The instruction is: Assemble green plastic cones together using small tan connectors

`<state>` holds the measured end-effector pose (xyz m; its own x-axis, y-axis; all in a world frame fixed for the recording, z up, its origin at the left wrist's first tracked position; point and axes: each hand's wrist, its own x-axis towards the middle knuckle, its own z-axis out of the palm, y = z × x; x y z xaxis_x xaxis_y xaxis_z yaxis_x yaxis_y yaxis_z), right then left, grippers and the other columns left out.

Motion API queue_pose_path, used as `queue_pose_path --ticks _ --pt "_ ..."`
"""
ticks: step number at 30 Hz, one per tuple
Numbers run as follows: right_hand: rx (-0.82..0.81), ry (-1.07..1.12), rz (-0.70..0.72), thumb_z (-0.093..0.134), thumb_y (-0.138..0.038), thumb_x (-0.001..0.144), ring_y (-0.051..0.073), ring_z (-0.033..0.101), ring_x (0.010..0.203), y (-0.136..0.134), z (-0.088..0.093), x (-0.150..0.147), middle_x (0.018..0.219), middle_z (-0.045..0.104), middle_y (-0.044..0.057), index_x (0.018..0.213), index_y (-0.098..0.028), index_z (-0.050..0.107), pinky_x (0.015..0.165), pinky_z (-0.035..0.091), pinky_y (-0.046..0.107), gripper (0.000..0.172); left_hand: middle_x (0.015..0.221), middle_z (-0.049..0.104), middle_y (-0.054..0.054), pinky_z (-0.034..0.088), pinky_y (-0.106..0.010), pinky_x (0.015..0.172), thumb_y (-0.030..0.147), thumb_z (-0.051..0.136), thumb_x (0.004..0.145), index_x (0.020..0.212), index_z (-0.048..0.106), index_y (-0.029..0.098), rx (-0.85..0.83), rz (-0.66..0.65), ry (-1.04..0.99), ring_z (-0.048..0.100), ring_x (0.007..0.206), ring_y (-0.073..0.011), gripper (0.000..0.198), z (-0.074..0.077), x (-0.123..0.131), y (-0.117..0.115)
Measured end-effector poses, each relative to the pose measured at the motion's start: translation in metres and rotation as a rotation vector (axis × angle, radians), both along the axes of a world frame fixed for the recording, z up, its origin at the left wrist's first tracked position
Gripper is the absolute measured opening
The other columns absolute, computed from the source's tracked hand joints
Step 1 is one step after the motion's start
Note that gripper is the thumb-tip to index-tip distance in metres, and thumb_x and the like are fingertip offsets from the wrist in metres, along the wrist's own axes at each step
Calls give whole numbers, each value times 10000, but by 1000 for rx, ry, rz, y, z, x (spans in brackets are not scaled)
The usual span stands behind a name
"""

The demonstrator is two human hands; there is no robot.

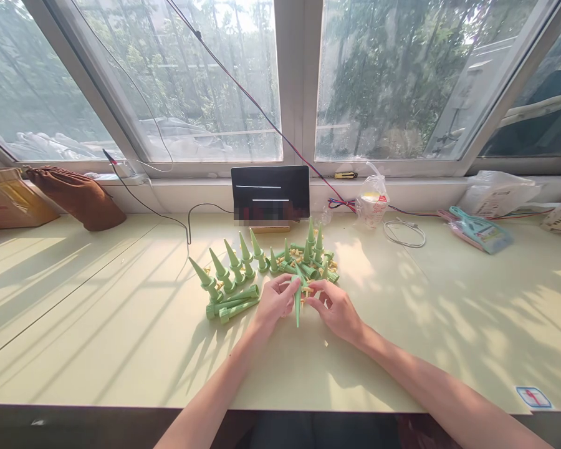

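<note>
My left hand (277, 300) is closed on a green spike (298, 305), whose thin tip points toward the table's front edge. Right beside it, my right hand (335, 307) pinches a small yellow piece (307, 289) against the spike's side. Several green cones (220, 267) stand upright in a slanting row to the left of my hands. Green tubes (238, 310) lie in front of that row. Behind my hands, more green parts and small yellow pieces form a pile (303, 259).
A dark tablet (271, 193) stands at the back by the window. Left are a brown pouch (77, 196) and a cardboard box (12, 198). To the right lie a plastic-wrapped cup (373, 202), a coiled white cable (404, 234) and a teal-edged bag (484, 231).
</note>
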<state>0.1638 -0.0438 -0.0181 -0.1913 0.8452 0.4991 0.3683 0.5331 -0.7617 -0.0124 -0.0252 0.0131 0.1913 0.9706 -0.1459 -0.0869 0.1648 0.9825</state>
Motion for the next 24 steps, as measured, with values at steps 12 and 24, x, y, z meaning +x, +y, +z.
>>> queue_pose_path --ticks 12,24 --pt "258 -201 -21 480 -322 1024 150 631 648 4 -8 4 801 668 44 961 -198 620 585 478 251 198 530 533 25 207 -196 380 616 713 761 868 620 165 22 -65 24 276 387 -41 473 1 1 -1" --pt "105 -23 -11 434 -329 1025 121 486 552 0 -3 4 650 562 -5 770 -198 549 542 407 241 309 576 451 46 200 -198 412 587 674 812 880 620 170 118 -175 29 306 443 -49 427 4 3 -5"
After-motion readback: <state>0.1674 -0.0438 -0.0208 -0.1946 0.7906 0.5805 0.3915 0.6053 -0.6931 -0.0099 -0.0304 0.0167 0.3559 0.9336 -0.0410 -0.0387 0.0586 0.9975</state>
